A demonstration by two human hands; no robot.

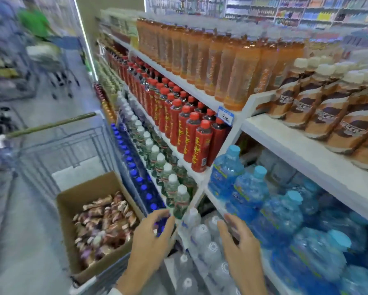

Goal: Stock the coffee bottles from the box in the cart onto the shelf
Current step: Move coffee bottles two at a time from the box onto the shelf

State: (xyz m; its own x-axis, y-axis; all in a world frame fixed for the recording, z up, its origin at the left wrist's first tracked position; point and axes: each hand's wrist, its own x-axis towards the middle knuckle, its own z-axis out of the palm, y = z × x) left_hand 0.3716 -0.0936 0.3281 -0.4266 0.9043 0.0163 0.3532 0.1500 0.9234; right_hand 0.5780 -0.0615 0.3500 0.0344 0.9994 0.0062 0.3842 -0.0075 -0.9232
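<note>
A cardboard box stands in the wire cart at lower left, and several brown-and-white coffee bottles lie jumbled inside it. More coffee bottles with cream caps stand in rows on the white shelf at upper right. My left hand hovers just right of the box with fingers loosely spread, holding nothing. My right hand is beside it over the clear water bottles, also relaxed and holding nothing.
Orange drink bottles fill the top shelf, red-capped bottles the one below. Blue water jugs and clear water bottles sit low on the right. The aisle floor runs ahead, with a second cart and a person in green far off.
</note>
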